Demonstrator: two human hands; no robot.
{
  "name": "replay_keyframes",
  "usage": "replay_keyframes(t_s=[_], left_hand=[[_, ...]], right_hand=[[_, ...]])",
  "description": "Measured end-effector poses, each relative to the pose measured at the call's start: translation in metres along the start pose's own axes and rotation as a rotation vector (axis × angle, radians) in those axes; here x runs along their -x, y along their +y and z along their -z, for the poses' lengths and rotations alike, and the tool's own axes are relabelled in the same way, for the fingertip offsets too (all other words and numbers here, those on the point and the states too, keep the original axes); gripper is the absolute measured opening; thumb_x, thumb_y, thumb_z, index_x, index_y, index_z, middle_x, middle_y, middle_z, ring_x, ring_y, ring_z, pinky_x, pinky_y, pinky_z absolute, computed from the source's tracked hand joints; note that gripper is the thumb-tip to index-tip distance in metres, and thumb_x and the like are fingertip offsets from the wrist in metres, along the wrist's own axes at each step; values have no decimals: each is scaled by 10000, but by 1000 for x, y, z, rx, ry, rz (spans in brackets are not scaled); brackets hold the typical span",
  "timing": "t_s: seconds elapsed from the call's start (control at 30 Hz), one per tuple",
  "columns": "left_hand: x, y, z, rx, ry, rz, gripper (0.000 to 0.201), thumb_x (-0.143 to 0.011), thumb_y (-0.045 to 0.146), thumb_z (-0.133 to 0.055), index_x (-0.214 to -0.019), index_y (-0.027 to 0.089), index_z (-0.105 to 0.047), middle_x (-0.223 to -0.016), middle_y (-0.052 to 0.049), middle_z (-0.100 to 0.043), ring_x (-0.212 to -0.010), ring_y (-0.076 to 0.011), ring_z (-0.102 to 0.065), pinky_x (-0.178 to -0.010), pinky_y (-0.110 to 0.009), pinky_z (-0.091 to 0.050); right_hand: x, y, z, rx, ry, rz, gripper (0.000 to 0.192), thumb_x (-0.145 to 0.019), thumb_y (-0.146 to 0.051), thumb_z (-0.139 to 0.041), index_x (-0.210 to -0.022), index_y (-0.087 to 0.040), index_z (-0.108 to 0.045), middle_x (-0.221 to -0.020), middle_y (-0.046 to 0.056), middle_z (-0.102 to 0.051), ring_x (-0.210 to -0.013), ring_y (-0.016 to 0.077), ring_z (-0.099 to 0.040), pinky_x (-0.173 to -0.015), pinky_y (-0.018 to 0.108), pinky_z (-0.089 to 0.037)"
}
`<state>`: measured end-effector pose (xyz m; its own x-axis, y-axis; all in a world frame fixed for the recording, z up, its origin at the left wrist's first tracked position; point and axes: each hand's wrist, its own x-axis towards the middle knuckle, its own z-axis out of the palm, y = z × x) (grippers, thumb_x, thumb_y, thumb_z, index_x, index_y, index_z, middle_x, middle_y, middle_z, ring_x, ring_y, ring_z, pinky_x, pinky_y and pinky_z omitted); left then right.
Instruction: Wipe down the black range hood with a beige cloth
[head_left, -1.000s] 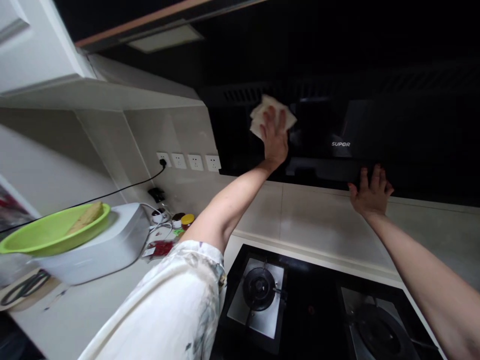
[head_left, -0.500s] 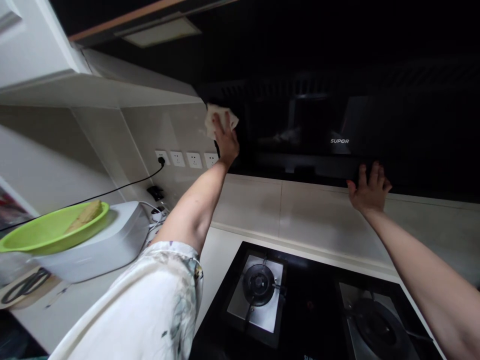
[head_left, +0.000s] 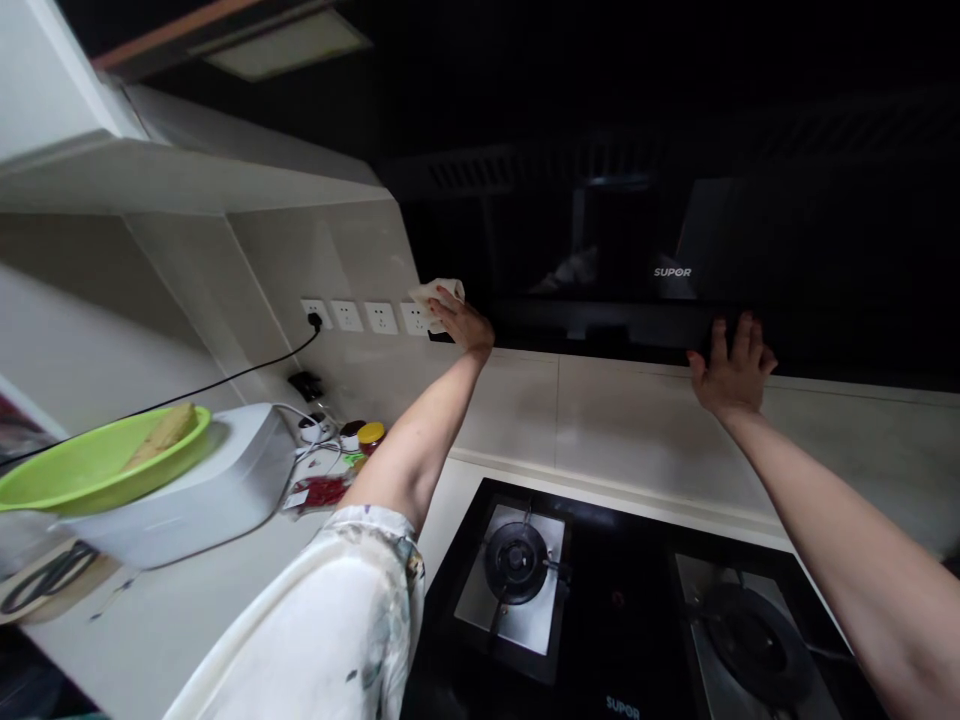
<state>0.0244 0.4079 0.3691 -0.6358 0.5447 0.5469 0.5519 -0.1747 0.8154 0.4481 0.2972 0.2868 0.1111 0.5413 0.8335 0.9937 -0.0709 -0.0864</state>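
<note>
1. The left hand holds a pale folded cloth under its fingers and presses it to the lower left corner of the black range hood, where the hood's edge meets the tiled wall.
2. The right hand is open with its fingers spread. It lies flat against the hood's lower edge, well right of the cloth and below the brand lettering.
3. Judged from this, the step in hand is wiping the hood's bottom left corner while the other hand braces.
4. The hood's face is very dark, so I cannot tell which parts of it are wet or smeared.
5. A further stroke along the hood would call for keeping the cloth flat under the fingers. It would also need to stay off the row of wall sockets just left of the hood, one of which has a black cable plugged in.
6. Below the hood lies a gas hob.
7. Far left of the hood, a green bowl rests on a white appliance, with small jars beside it.
</note>
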Motion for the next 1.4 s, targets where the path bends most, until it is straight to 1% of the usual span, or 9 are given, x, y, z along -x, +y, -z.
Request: replay_keyframes(t_s=[0.13, 0.27, 0.37, 0.43, 0.6, 0.7, 0.87, 1.13, 1.4], left_hand=[[13, 12, -15, -53, -63, 48, 622, -1106, 140, -460, -1727, 111, -432, -1860, -267, -262, -1759, -410, -145, -1393, -728, -206], [15, 30, -24, -132, -129, -27, 439, -1104, 85, -461, -1491, -43, -624, -1817, -367, -264, -1754, -456, -153, -1395, -708, -193], [24, 45, -31, -163, -197, -181, 333, -1069, 16, -489, -1291, -95, -709, -1678, -418, -447, -1715, -468, -242, -1386, -727, -163], [41, 56, -40, -152, -252, -287, 327, -1062, 9, -502, -1257, -20, -763, -1562, -344, -606, -1664, -429, -361, -1397, -717, -143], [117, 90, -78, -70, -432, -679, 442, -1069, 51, -563, -1414, 210, -789, -1565, -177, -672, -1599, -352, -482, -1423, -636, -196], [157, 102, -96, 4, -571, -1081, 584, -1081, 35, -487, -1573, 273, -692, -1703, -134, -571, -1676, -324, -399, -1422, -619, -200], [163, 85, -97, -41, -812, -1484, 600, -1125, 64, -365, -1621, 258, -641, -1829, -47, -436, -1766, -219, -187, -1455, -501, -103], [70, -3, -43, -9, -809, -1260, 695, -1079, 16, -284, -1605, 303, -637, -1764, -55, -528, -1727, -162, -278, -1444, -554, -182], [3, -67, 58, -41, -362, -399, 386, -1133, 118, -383, -1336, 151, -710, -1661, -204, -610, -1620, -90, -475, -1300, -391, -425]], right_hand=[[0, 0, -1, -24, 21, 1, 777, -1101, -487, -411, -1738, -43, -435, -1792, 361, -291, -1631, 550, -328, -1155, 822, -394], [0, -2, 0, -4, 14, 6, 772, -1103, -485, -403, -1739, -47, -436, -1787, 361, -303, -1625, 542, -336, -1148, 807, -403], [-1, -2, -1, 39, 11, 2, 769, -1107, -480, -401, -1745, -51, -427, -1792, 354, -300, -1635, 529, -329, -1157, 783, -407], [-1, -2, -3, 41, 23, 6, 767, -1109, -488, -401, -1745, -59, -423, -1792, 351, -303, -1637, 525, -324, -1160, 778, -404], [-1, 1, -4, -4, 29, 8, 778, -1096, -506, -439, -1734, -61, -437, -1793, 355, -295, -1634, 539, -322, -1155, 789, -398], [0, 1, -2, -13, 11, -6, 778, -1096, -503, -425, -1746, -75, -438, -1815, 334, -267, -1647, 533, -313, -1176, 775, -388], [0, 4, -6, -8, 16, -8, 781, -1107, -510, -391, -1758, -80, -424, -1834, 327, -230, -1659, 519, -286, -1196, 749, -369], [-1, 9, -10, 13, 36, 20, 782, -1104, -524, -440, -1740, -70, -426, -1790, 360, -295, -1637, 523, -318, -1149, 768, -410], [0, 2, 0, -2, 0, 3, 790, -1093, -487, -415, -1743, -38, -424, -1790, 370, -280, -1636, 546, -309, -1139, 807, -406]])
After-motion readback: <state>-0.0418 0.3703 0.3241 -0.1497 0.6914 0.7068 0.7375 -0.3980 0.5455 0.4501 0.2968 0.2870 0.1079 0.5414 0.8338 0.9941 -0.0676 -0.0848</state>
